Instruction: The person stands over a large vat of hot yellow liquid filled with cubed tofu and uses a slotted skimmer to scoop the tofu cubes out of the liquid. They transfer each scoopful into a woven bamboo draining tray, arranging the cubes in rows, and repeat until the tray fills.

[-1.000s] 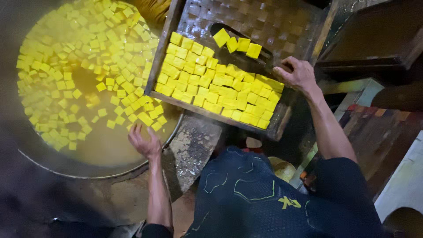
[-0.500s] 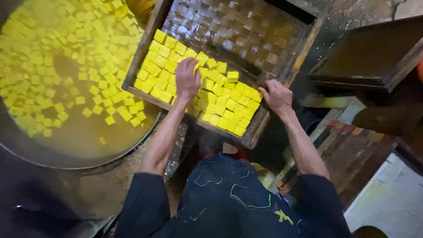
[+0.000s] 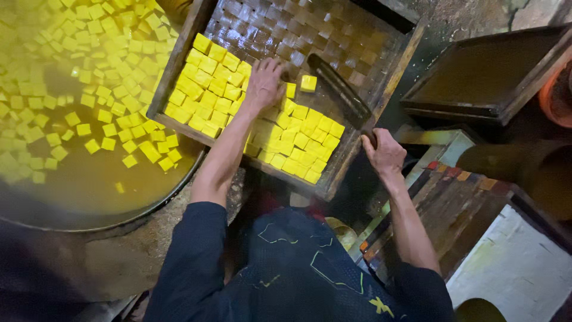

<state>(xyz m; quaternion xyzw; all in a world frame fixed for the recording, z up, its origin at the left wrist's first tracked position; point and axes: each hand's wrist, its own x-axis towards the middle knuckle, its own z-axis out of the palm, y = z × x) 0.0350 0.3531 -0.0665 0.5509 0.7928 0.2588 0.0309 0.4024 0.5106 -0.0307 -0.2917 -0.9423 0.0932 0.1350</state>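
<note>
Now left hand [image 3: 265,83] reaches farther up the tray [image 3: 179,56].

No packages, labels, signs or screens visible.

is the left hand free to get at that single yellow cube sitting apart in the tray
Probably yes: the left hand rests on the yellow cubes, close beside the lone cube, with only bare tray between them.

Dark navy top, sleeves pushed up past elbows, forearms bare. Thin light squiggly line print all over the fabric, one yellow splotch-like mark near right shoulder. Left hand [image 3: 264,83], right hand [image 3: 385,153] bare, no gloves.
</note>
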